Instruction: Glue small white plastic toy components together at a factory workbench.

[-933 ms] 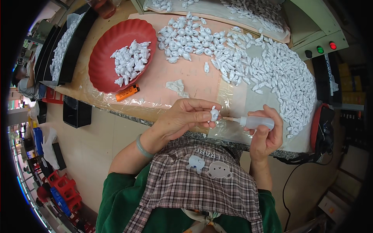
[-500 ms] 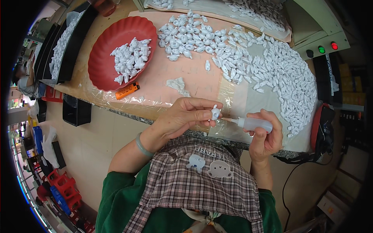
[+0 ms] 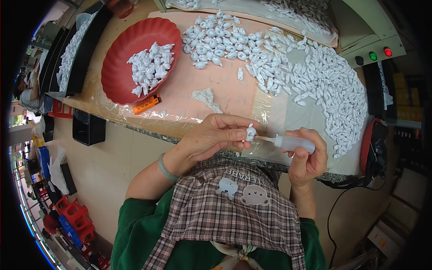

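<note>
Between the thumb and fingers of my left hand [image 3: 215,136] is a small white figurine part [image 3: 251,132], rounded with a knob on top. My right hand [image 3: 308,155] grips a translucent squeeze bottle [image 3: 294,144] with a thin nozzle pointing left. The nozzle's tip meets the figurine part or is right beside it; I cannot tell which. Both hands are above the table's near edge. Beyond them lie a pile of round white parts [image 3: 218,38] and a wide spread of slim white parts [image 3: 335,85]. One white piece [image 3: 240,74] sits apart.
A red scalloped bowl [image 3: 114,58] at the left holds several assembled white figurines. Near it are an orange lighter [image 3: 147,104] and a crumpled white cloth [image 3: 207,100]. A black tray [image 3: 92,49] of white parts stands far left. A machine panel [image 3: 380,49] has lit buttons.
The figurine part in my left hand has turned slightly and shifted a little to the right, closer to the bottle's nozzle. My grip on both things is the same.
</note>
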Demonstrator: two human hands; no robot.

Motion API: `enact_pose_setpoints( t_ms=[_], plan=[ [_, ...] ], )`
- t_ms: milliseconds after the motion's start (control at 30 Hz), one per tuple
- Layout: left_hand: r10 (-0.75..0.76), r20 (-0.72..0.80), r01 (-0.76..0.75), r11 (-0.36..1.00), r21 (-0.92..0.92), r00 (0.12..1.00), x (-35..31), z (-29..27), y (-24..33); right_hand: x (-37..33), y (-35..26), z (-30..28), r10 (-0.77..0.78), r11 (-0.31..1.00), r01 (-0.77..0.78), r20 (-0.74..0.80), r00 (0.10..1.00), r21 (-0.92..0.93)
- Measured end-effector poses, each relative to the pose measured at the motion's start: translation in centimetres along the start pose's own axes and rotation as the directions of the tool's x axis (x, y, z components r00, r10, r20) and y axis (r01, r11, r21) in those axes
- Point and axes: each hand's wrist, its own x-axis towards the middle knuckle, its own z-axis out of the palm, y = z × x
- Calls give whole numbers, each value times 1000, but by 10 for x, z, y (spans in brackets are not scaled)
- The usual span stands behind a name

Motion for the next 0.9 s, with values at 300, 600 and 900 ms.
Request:
enact_pose_setpoints(
  t_ms=[300, 600, 900],
  plan=[
    [-14, 45, 13, 1000, 26, 999, 1, -1, -1, -5, -1, -1, -101, 985, 102, 12, 995, -137],
    [23, -22, -23, 1000, 9, 999, 1, 3, -1, -2, -11, -1, -263, 897, 275, 82, 961, -347],
    [133, -14, -132, 990, 51, 991, 4, -2, -5, 0, -16, -1, -287, 863, 319, 140, 948, -392]
  ],
)
